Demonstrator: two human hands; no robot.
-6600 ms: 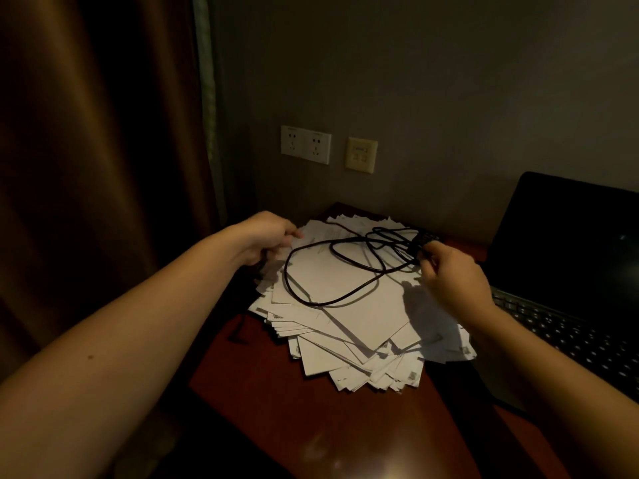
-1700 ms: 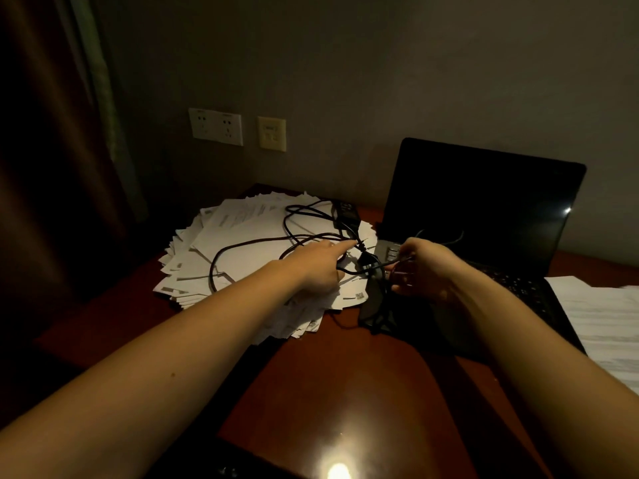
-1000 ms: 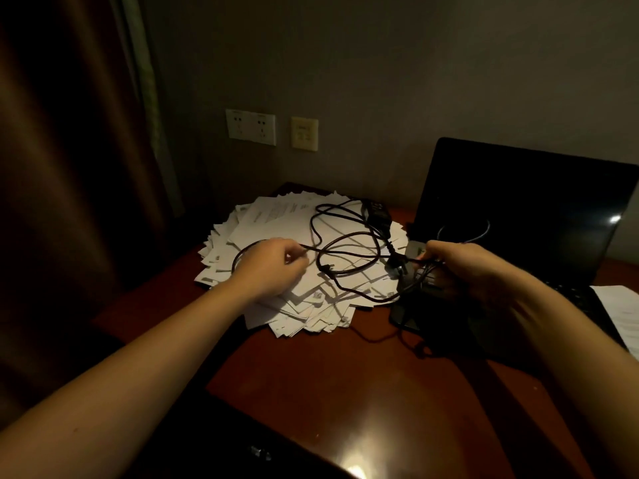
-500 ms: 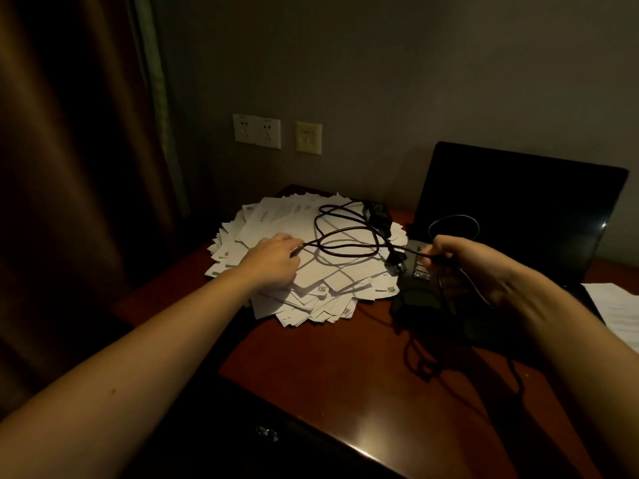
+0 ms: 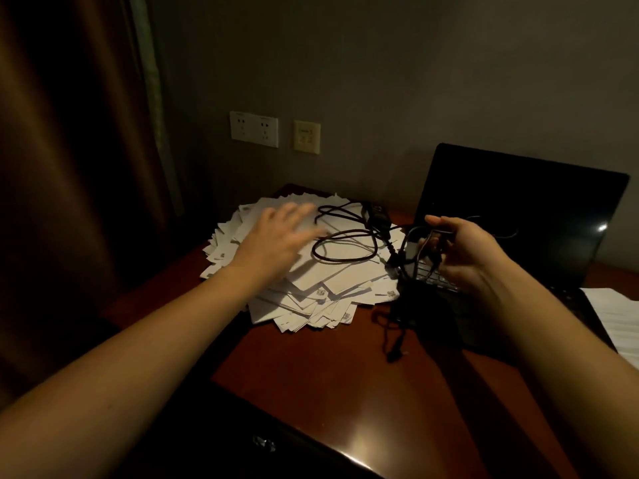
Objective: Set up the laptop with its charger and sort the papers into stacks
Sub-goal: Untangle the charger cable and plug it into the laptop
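From my feed, the laptop [image 5: 518,209] stands open at the right of the desk [image 5: 345,382]. Its lid is upright, the dark screen faces me, and its long side runs left to right along the back wall. The charger brick [image 5: 377,216] lies on the far right edge of the paper pile [image 5: 321,281], just left of the laptop, with its long axis running from the wall towards me. The cable [image 5: 345,259] lies in loose loops on top of the pile and runs right from the brick to my right hand [image 5: 463,261].

The pile is a fanned, untidy heap at the desk's back left, and it carries both brick and loops. More sheets [image 5: 622,316] lie at the right edge, beside the laptop.

My left hand [image 5: 276,236] is over the left part of the pile, fingers straight and spread, holding nothing. It is blurred, and I cannot tell whether it touches the paper. My right hand is raised above the left end of the keyboard, thumb and fingers curled round several thin strands of cable. A dark strand drops to the desk at the laptop's near left corner; I cannot tell cable from shadow there.

On the wall behind the pile sit a white double socket [image 5: 254,128] and a yellowish plate [image 5: 306,136]. A brown curtain [image 5: 69,167] hangs at the left.
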